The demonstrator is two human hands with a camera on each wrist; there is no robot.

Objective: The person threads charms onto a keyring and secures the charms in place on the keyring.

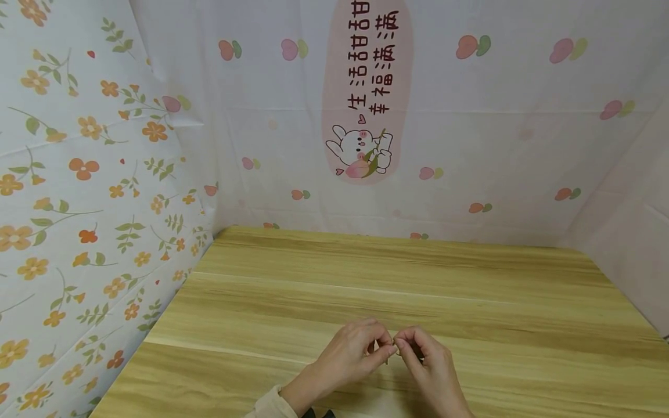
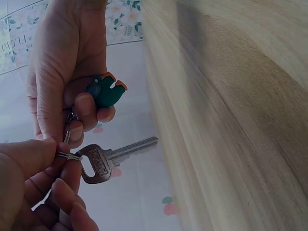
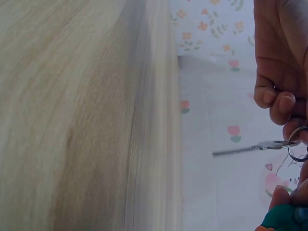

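Over the near part of the table, my left hand (image 1: 352,351) and right hand (image 1: 431,368) meet at the fingertips. In the left wrist view, the left thumb and finger pinch a thin metal key ring (image 2: 70,156). A silver key (image 2: 98,164) with a wide bow and an oval hole hangs on that ring, its blade pointing toward the table. The right hand's curled fingers hold a small green figure (image 2: 109,94) with orange ends, joined to a short chain (image 2: 70,118). The right wrist view catches the key (image 3: 255,147) nearly edge-on, and part of the green figure (image 3: 284,219).
A wood-grain table (image 1: 366,278) stretches out beyond the hands. Printed cloth hangs behind it (image 1: 272,145), and a floral curtain (image 1: 99,232) covers the left side. Part of a dark object (image 1: 320,413) shows at the bottom edge, by the left forearm.
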